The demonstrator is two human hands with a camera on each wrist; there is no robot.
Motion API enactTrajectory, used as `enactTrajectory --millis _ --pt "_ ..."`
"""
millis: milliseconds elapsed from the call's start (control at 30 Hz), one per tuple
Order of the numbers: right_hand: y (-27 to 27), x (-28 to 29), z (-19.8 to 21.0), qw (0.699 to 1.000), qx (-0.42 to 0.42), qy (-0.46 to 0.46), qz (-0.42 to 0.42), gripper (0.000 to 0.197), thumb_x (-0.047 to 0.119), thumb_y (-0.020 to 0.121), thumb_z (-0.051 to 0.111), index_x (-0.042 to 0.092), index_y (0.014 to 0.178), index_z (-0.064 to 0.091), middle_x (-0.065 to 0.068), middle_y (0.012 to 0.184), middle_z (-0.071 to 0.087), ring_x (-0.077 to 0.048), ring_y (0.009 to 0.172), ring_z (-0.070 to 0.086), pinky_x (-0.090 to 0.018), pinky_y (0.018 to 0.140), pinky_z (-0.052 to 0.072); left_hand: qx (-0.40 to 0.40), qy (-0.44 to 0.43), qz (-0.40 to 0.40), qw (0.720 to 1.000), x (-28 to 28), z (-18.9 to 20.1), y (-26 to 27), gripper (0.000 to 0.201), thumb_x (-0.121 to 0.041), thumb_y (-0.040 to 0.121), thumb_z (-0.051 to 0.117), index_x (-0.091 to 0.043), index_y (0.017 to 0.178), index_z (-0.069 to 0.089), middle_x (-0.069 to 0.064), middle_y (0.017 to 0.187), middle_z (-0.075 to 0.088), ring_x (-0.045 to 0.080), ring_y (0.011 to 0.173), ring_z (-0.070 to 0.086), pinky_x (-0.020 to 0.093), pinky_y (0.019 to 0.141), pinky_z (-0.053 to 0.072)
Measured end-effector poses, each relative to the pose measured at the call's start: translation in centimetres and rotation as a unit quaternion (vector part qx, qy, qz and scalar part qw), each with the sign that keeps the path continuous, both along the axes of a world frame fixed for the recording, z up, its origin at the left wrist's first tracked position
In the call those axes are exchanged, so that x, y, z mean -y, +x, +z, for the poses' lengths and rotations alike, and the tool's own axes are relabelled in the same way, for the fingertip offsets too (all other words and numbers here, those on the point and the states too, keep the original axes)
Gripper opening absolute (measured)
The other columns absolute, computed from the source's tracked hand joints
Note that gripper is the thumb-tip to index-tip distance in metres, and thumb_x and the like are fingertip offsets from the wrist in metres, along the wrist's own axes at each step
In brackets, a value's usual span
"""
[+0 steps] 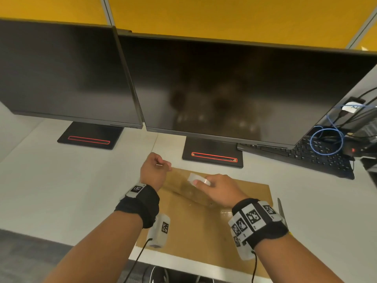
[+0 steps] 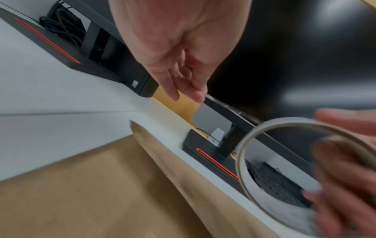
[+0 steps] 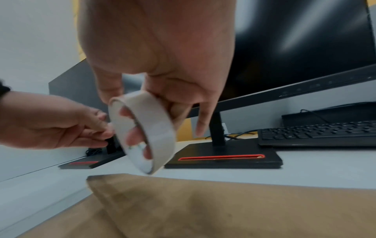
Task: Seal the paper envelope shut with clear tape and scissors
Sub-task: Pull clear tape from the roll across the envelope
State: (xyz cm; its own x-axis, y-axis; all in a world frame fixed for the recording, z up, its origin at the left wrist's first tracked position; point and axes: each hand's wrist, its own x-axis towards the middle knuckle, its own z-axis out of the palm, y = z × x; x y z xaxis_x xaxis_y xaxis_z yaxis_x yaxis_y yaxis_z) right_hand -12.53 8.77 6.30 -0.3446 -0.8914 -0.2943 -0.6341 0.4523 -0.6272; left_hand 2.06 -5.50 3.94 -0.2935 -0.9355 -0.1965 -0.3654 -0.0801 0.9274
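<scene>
Right hand (image 1: 219, 187) grips the tape roll (image 1: 199, 179) above the envelope (image 1: 195, 225); left hand (image 1: 155, 170) beside it pinches the tape's pulled end.

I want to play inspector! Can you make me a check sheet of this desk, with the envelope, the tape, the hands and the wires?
Surface: pale grey desk.
Job's things: flat brown paper envelope lies on the desk; white ring-shaped roll of clear tape held above it; metal scissors beside the envelope's right edge, partly hidden.
Clutter: black keyboard at the right.
Hands: right hand grips the roll; left hand pinches fingers beside it, pulled tape too faint to tell.
Cables: coiled blue cable and black wires at far right.
Surroundings: two dark monitors, yellow partition.
</scene>
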Motion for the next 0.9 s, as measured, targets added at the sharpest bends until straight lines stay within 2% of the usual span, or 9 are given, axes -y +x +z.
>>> enactTrajectory --millis 100,233,267,367,467,600,700,800,900 --pt "-0.9 -0.2 0.3 1.000 0.025 0.012 0.012 0.048 0.054 0.094 0.039 0.022 0.062 0.056 -0.004 0.068 0.064 -0.021 0.070 0.061 -0.034 0.070 0.048 0.025 0.006 -0.023 0.999 0.6 -0.6 0.7 0.031 0.001 0.084 0.058 -0.023 0.073 0.041 0.017 0.087 0.070 0.033 0.090 0.067 0.039 0.084 0.051" --pt "-1.3 -0.1 0.0 0.995 -0.073 0.066 0.032 0.052 0.059 0.091 0.038 0.020 0.060 0.052 0.003 0.060 0.050 -0.016 0.061 0.050 -0.029 0.059 0.039 0.064 -0.013 -0.022 0.998 1.4 -2.0 1.7 0.032 -0.004 0.085 0.059 -0.025 0.072 0.040 0.022 0.091 0.068 0.037 0.087 0.067 0.042 0.082 0.053" --pt "-1.2 -0.2 -0.2 0.993 -0.090 0.076 0.033 0.052 0.062 0.090 0.038 0.021 0.061 0.053 0.006 0.061 0.048 -0.014 0.062 0.048 -0.028 0.060 0.039 0.064 -0.010 -0.027 0.998 1.5 -2.3 1.8 0.032 -0.003 0.086 0.059 -0.024 0.072 0.040 0.022 0.089 0.068 0.037 0.085 0.067 0.042 0.081 0.053" --pt "-1.3 -0.4 -1.2 0.990 -0.086 0.106 0.041 0.051 0.056 0.094 0.030 0.020 0.070 0.057 0.004 0.070 0.057 -0.016 0.071 0.054 -0.031 0.068 0.043 0.083 0.007 -0.047 0.995 1.6 -3.2 2.3 0.031 -0.009 0.085 0.066 -0.023 0.072 0.041 0.018 0.083 0.068 0.032 0.078 0.066 0.035 0.074 0.051" --pt "-1.3 -0.6 -2.0 0.984 -0.077 0.152 0.059 0.035 0.042 0.096 0.031 0.023 0.079 0.056 0.002 0.086 0.060 -0.020 0.085 0.056 -0.031 0.071 0.041 0.101 0.043 -0.058 0.992 1.3 -4.5 2.7 0.031 -0.015 0.081 0.072 -0.022 0.071 0.044 0.011 0.082 0.067 0.025 0.080 0.063 0.033 0.071 0.049" --pt "-0.7 0.2 -2.7 0.967 -0.117 0.216 0.066 0.040 0.042 0.096 0.034 0.017 0.102 0.064 -0.003 0.105 0.064 -0.020 0.089 0.056 -0.030 0.072 0.041 0.154 0.034 -0.060 0.986 0.8 -5.8 2.9 0.026 -0.015 0.084 0.065 -0.024 0.071 0.045 0.001 0.080 0.066 0.023 0.084 0.064 0.033 0.073 0.051" --pt "0.1 0.9 -3.5 0.952 -0.162 0.254 0.057 0.041 0.046 0.093 0.039 0.017 0.105 0.065 -0.002 0.107 0.066 -0.023 0.096 0.061 -0.030 0.073 0.044 0.180 0.028 -0.073 0.981 0.5 -6.3 3.1 0.023 -0.014 0.085 0.061 -0.025 0.072 0.045 0.005 0.086 0.068 0.023 0.083 0.063 0.031 0.071 0.051" --pt "0.7 1.8 -4.2 0.942 -0.181 0.280 0.044 0.035 0.042 0.091 0.047 0.016 0.104 0.066 -0.002 0.106 0.067 -0.023 0.095 0.063 -0.029 0.071 0.044 0.197 0.024 -0.073 0.977 0.5 -6.8 3.6 0.019 -0.018 0.083 0.059 -0.028 0.073 0.047 0.001 0.082 0.069 0.021 0.080 0.065 0.036 0.075 0.056" --pt "1.2 2.8 -4.0 0.933 -0.198 0.297 0.046 0.031 0.037 0.092 0.049 0.013 0.103 0.065 -0.005 0.105 0.067 -0.024 0.094 0.064 -0.029 0.069 0.043 0.188 0.025 -0.067 0.980 0.5 -7.0 4.2 0.020 -0.020 0.082 0.063 -0.029 0.073 0.047 -0.001 0.081 0.069 0.020 0.080 0.065 0.037 0.077 0.056"
